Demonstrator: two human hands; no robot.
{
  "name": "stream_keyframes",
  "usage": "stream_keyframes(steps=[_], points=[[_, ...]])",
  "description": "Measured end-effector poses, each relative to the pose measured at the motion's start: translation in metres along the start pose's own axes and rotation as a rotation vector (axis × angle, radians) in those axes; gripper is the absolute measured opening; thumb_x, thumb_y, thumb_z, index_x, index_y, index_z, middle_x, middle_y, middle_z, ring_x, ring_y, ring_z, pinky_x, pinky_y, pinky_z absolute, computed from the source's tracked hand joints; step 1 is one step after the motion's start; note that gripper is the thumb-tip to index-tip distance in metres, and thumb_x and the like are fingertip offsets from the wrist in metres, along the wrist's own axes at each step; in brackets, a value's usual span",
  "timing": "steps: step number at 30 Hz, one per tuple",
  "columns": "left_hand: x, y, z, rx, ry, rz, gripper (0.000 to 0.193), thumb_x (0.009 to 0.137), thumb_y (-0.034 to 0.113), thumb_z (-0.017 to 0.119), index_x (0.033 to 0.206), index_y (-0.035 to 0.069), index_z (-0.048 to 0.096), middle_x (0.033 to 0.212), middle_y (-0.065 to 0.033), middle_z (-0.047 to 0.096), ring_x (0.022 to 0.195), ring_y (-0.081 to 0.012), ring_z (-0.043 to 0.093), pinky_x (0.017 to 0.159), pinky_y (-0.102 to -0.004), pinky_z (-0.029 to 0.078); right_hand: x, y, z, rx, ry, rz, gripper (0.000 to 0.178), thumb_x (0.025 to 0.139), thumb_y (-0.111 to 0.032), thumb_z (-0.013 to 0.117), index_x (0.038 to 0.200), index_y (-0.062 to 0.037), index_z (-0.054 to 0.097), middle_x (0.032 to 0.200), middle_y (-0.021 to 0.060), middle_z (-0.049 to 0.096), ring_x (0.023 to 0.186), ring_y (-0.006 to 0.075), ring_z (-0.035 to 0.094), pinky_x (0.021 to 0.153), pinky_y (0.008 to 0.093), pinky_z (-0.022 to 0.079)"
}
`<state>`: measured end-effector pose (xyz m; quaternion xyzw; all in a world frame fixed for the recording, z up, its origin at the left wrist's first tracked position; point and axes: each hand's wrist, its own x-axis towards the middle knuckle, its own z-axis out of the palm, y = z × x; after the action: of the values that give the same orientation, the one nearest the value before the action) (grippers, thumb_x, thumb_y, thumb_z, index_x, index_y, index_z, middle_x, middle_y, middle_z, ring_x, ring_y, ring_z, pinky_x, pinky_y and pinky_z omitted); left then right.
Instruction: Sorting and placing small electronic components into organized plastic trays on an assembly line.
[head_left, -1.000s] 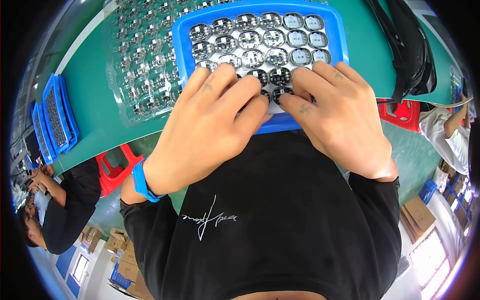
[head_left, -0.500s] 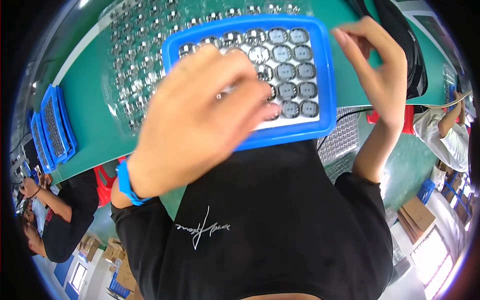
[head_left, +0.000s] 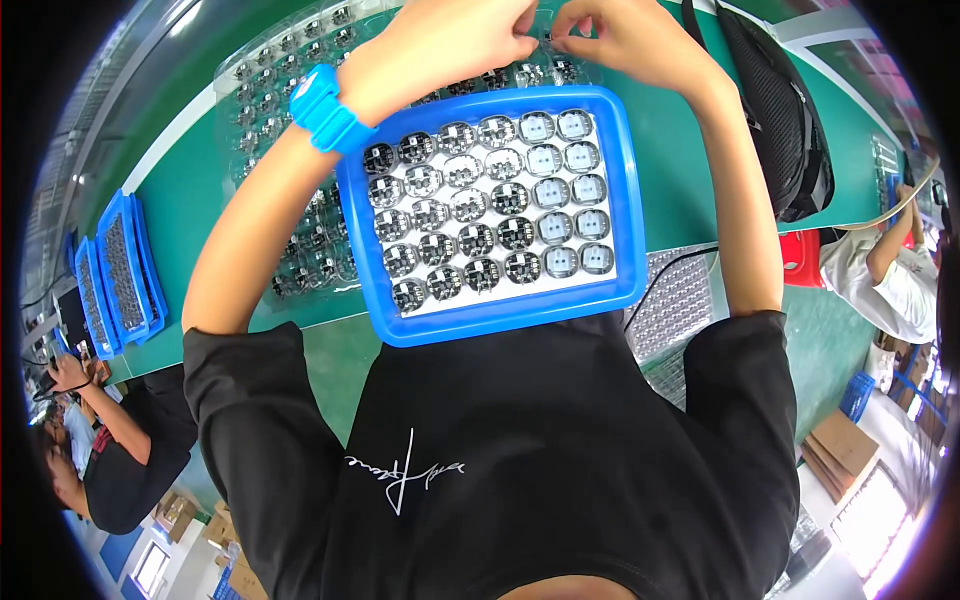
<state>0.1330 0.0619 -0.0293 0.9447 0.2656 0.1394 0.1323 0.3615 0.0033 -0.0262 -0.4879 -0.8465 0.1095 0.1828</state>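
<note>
Both of my hands are beyond the far rim of a blue tray point(head_left: 490, 327), above a clear plastic blister sheet point(head_left: 232, 105). My left hand point(head_left: 465, 38), with a blue watch point(head_left: 325, 110) on its wrist, has its fingers curled together. Facing it closely, my right hand point(head_left: 640, 42) pinches thumb and fingertips. Whatever sits between the fingertips is too small to make out. Rows of small round electronic modules lie on white lining in the tray: dark circuit parts point(head_left: 476, 239) to the left, pale grey covered ones point(head_left: 554, 227) in the two right columns.
A black bag point(head_left: 770, 120) stands on the green table point(head_left: 680, 190) at the right. Stacked blue trays point(head_left: 125, 270) of small parts are at the far left. Another sheet of parts point(head_left: 675, 305) lies below the table's edge. Co-workers sit at either side.
Both hands have moved away from me, past the tray's far side, and come together. My left hand no longer covers the tray, which appears slightly lower and further left in view.
</note>
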Motion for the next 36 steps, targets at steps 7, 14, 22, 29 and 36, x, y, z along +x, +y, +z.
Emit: stream_keyframes(steps=[7, 14, 22, 29, 36], points=[[-0.022, 0.036, -0.031, -0.087, 0.122, 0.079, 0.017, 0.092, 0.015, 0.074, 0.098, -0.001, 0.074, 0.097, -0.02, 0.066, 0.091, -0.042, 0.068, 0.083, -0.0485, 0.055, -0.047, -0.059, -0.046, 0.097, 0.099, 0.22, 0.013, 0.091, -0.016, 0.079, 0.094, -0.0034, 0.08, 0.093, 0.015, 0.069, 0.092, 0.0341, 0.069, 0.08, 0.0436, 0.053], [-0.083, 0.055, -0.018, -0.249, 0.131, 0.136, 0.013, 0.09, 0.005, 0.082, 0.099, 0.001, 0.073, 0.096, -0.0084, 0.062, 0.085, -0.0271, 0.067, 0.073, -0.0368, 0.054, -0.069, -0.067, -0.018, 0.2, 0.079, -0.079, 0.019, 0.08, -0.003, 0.087, 0.099, -0.0071, 0.083, 0.104, 0.0068, 0.063, 0.094, 0.0232, 0.065, 0.077, 0.035, 0.054], [-0.078, 0.063, -0.016, -0.188, 0.132, 0.15, 0.013, 0.089, 0.006, 0.082, 0.097, 0.002, 0.073, 0.096, -0.0082, 0.061, 0.085, -0.0295, 0.066, 0.072, -0.0404, 0.054, -0.068, -0.064, -0.017, 0.136, 0.074, -0.121, 0.022, 0.077, -0.002, 0.087, 0.098, -0.0074, 0.082, 0.104, 0.006, 0.063, 0.095, 0.0242, 0.063, 0.074, 0.0363, 0.052], [-0.077, 0.069, -0.014, 0.003, 0.077, 0.17, 0.013, 0.09, 0.009, 0.081, 0.098, 0.003, 0.074, 0.096, -0.0072, 0.06, 0.086, -0.0281, 0.065, 0.076, -0.0412, 0.054, -0.066, -0.069, -0.016, 0.087, 0.048, -0.086, 0.02, 0.077, -0.003, 0.087, 0.096, -0.0064, 0.081, 0.101, 0.0054, 0.062, 0.093, 0.0258, 0.062, 0.076, 0.0381, 0.052], [-0.08, 0.053, -0.025, -0.104, 0.136, 0.09, 0.013, 0.094, 0.011, 0.079, 0.103, 0.003, 0.073, 0.097, -0.0098, 0.062, 0.087, -0.0311, 0.065, 0.077, -0.0402, 0.054, -0.05, -0.072, -0.023, 0.162, 0.061, -0.113, 0.021, 0.081, -0.004, 0.086, 0.101, -0.0035, 0.078, 0.101, 0.0077, 0.063, 0.095, 0.0261, 0.063, 0.082, 0.0379, 0.052]])
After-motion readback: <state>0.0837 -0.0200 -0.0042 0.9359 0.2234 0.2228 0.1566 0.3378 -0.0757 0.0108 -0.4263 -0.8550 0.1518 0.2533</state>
